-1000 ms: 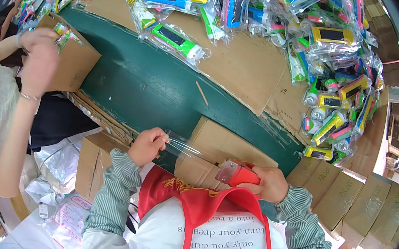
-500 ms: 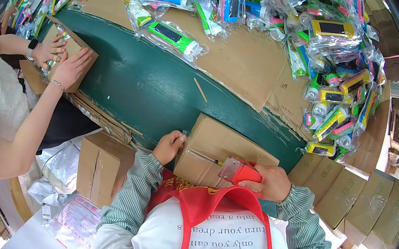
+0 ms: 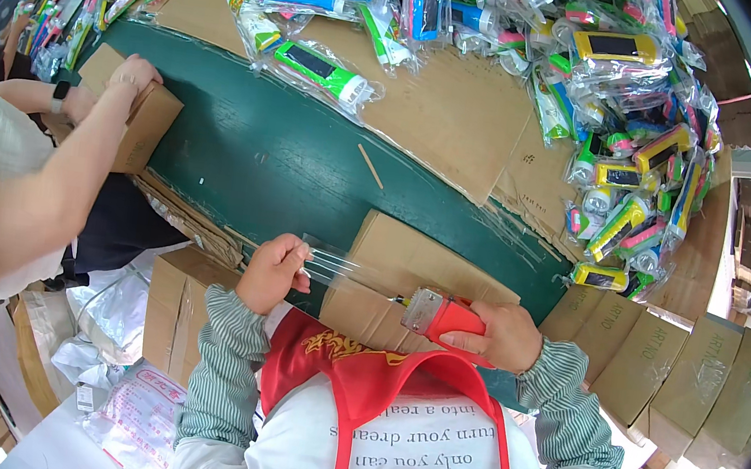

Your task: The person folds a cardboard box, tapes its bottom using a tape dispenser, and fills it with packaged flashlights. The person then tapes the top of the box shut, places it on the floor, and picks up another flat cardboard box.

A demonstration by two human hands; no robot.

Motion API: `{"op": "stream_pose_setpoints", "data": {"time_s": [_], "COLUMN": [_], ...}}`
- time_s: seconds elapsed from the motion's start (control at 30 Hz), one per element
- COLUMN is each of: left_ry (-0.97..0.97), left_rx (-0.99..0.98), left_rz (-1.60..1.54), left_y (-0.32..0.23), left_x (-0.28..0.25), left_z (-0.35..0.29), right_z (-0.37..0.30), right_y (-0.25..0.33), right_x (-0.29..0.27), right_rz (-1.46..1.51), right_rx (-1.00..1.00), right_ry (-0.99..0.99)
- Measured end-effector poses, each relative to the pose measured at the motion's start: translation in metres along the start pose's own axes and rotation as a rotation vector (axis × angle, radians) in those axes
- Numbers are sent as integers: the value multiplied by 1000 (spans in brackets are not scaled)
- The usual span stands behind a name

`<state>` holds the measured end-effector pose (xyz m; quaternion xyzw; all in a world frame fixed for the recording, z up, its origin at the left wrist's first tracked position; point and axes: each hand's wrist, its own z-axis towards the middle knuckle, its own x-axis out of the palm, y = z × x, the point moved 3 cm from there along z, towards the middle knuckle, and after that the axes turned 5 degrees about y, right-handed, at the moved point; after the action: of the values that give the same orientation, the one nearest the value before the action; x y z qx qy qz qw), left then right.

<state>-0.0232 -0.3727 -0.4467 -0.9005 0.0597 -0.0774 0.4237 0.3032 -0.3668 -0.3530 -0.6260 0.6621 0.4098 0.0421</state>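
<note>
A closed brown cardboard box (image 3: 437,266) sits in front of me on the green table. My right hand (image 3: 510,335) grips a red tape dispenser (image 3: 447,320) with a metal front, held over the box. From it a strip of clear tape (image 3: 334,269) stretches out past the box's left edge. My left hand (image 3: 271,272), fingers closed, pinches the free end of that tape.
Plastic-wrapped solar flashlights (image 3: 619,47) are heaped along the far side on flat cardboard (image 3: 460,118). Taped boxes (image 3: 641,366) stand in a row at right, another box (image 3: 174,308) lower left. A co-worker's hands (image 3: 135,74) handle a carton (image 3: 150,127).
My left hand has moved left, away from the box's edge, drawing clear tape out. The dispenser has shifted slightly left. The co-worker's hands have changed place, and their carton's flaps have moved.
</note>
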Motion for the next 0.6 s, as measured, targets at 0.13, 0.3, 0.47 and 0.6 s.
{"op": "stream_pose_setpoints", "data": {"time_s": [0.13,0.3,0.47,0.6], "left_ry": [40,38,65,48], "left_rx": [-175,-169,-79,-64], "left_rz": [-116,-156,-85,-65], "left_y": [21,33,28,50], "left_x": [5,10,9,15], "left_z": [7,21,26,39], "right_z": [2,4,4,4], "right_y": [1,0,-2,-1], "right_x": [1,4,2,3], "right_rz": [-41,-80,-76,-86], "right_rx": [-52,-61,-75,-72], "right_ry": [-34,-46,-74,-67]}}
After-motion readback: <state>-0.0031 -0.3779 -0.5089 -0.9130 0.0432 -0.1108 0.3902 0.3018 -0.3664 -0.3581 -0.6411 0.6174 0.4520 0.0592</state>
